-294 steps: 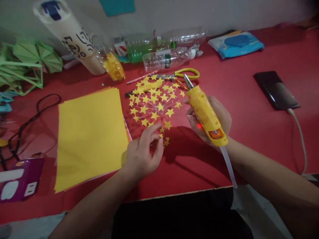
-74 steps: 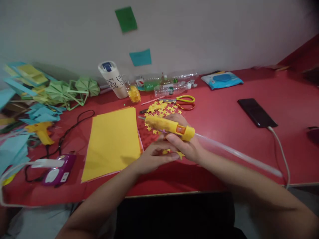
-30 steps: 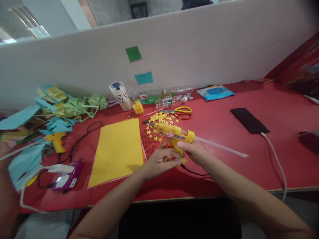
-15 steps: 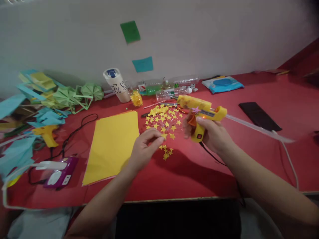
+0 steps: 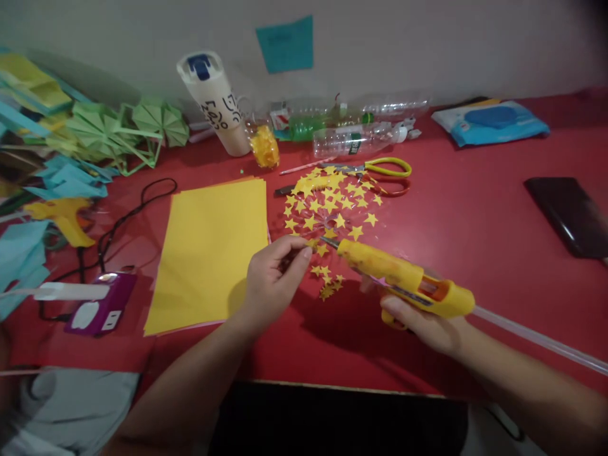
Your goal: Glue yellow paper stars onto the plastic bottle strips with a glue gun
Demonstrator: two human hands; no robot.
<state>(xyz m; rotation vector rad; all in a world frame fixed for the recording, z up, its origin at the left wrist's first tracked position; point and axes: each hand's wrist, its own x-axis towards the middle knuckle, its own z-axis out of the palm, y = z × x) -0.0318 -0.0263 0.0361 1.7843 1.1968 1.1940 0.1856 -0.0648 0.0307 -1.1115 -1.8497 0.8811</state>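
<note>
Between the thumb and fingertips of my left hand (image 5: 275, 275) a small yellow paper star (image 5: 312, 243) is pinched. My right hand (image 5: 418, 316) is wrapped round a yellow hot glue gun (image 5: 403, 275), with a clear glue stick (image 5: 536, 335) trailing from its back. The gun's metal nozzle (image 5: 329, 242) is right at the star; whether they touch I cannot tell. Behind the hands, many yellow stars (image 5: 340, 220) are spread over a clear, shiny piece on the red table. A small cluster of stars (image 5: 327, 282) lies just below the nozzle.
A stack of yellow paper (image 5: 209, 253) lies left of my hands. Scissors (image 5: 387, 167), plastic bottles (image 5: 351, 139), a tumbler (image 5: 216, 104) and a wipes pack (image 5: 491, 121) are farther back. Far left are another glue gun (image 5: 66, 218) and a purple power strip (image 5: 102, 304); a phone (image 5: 567, 215) is right.
My right hand has lowered the glue gun and brought its nozzle to the star in my left fingers. The camera view has tilted down and moved closer.
</note>
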